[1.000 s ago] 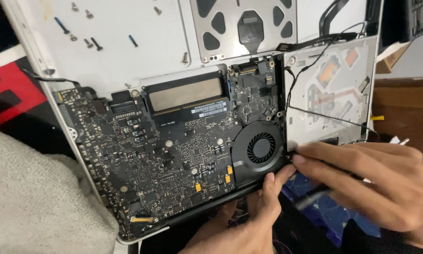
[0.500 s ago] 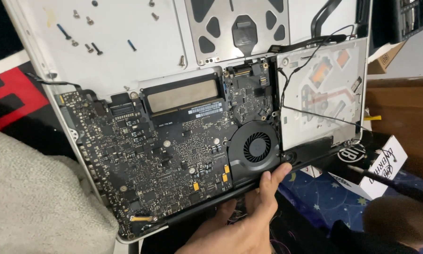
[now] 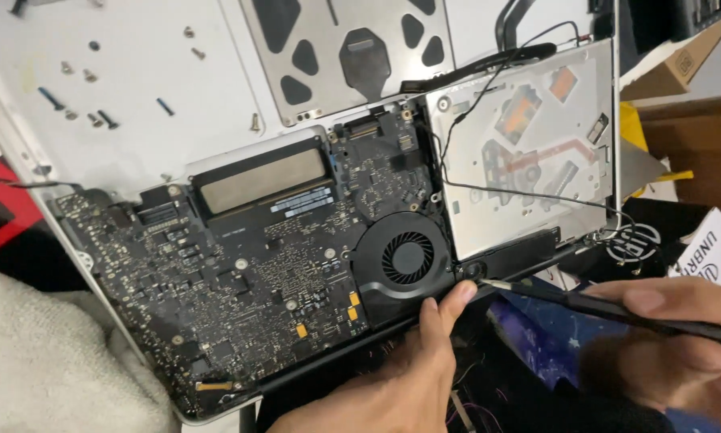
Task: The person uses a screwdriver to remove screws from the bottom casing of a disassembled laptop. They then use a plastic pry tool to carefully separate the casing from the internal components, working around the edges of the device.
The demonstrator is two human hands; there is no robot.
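The biggest thing was an open silver laptop shell [image 3: 176, 152], lying with its insides up. It worked like a tray. Inside it sat a big dark circuit board [image 3: 240, 297] full of tiny parts. A silver drive box [image 3: 529, 200] lay in the right part of the shell, with thin black wires [image 3: 489, 192] running across it. A round black fan [image 3: 406, 258] sat between the board and the drive box. A grey trackpad plate [image 3: 344, 56] was in the top part. Small loose screws [image 3: 88, 104] lay on the bare metal at the top left.

A pale towel [image 3: 48, 369] lay at the lower left, beside the shell.

The left hand [image 3: 401, 385] came up from below. Its fingers were mostly straight, and its fingertips [image 3: 457, 295] pressed on the shell's lower edge just under the fan. It gripped nothing.

The right hand [image 3: 665, 353] was blurry at the right. Its fingers were closed around a thin black tool [image 3: 609, 309]. The tool's tip pointed at a small round screw spot [image 3: 471, 271] just right of the fan.
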